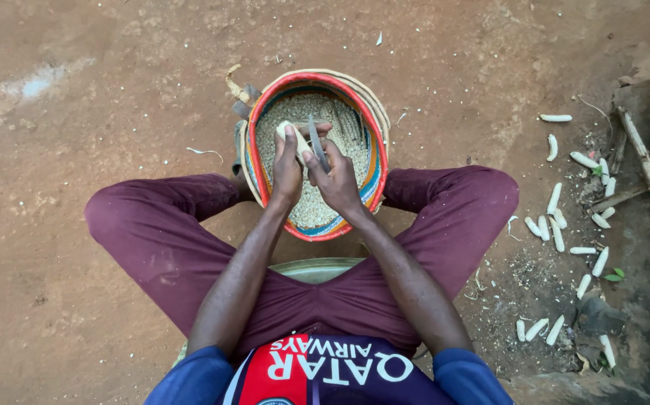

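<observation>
Nearest the camera the person sits low on the packed reddish-brown earth floor, knees in maroon trousers spread wide so that the round woven basket with a red rim and coloured bands stands between the feet, directly under the hands; anything that drops from the hands would land in it.

Both forearms reach forward and meet over the basket's near half. The left hand is closed around a pale, part-stripped maize cob, held upright with its tip pointing away from the body; the right hand is pressed against the left and grips a slim dark blade-like tool, laid alongside the cob — what kind of tool it is cannot be told. The hands touch, each clamped on its own thing, which keeps the cob steady against the tool.

Below them the basket is well filled with loose pale maize kernels, and a few whole cobs seem to lie against its far inner wall.

Farther off, to the person's right, bare white cobs lie scattered on the ground in a loose line — well apart from the basket, so they do not mix with the kernels; beyond them are some weathered sticks and dark debris; scraps of dry husk lie just beside the basket's far left rim.
</observation>
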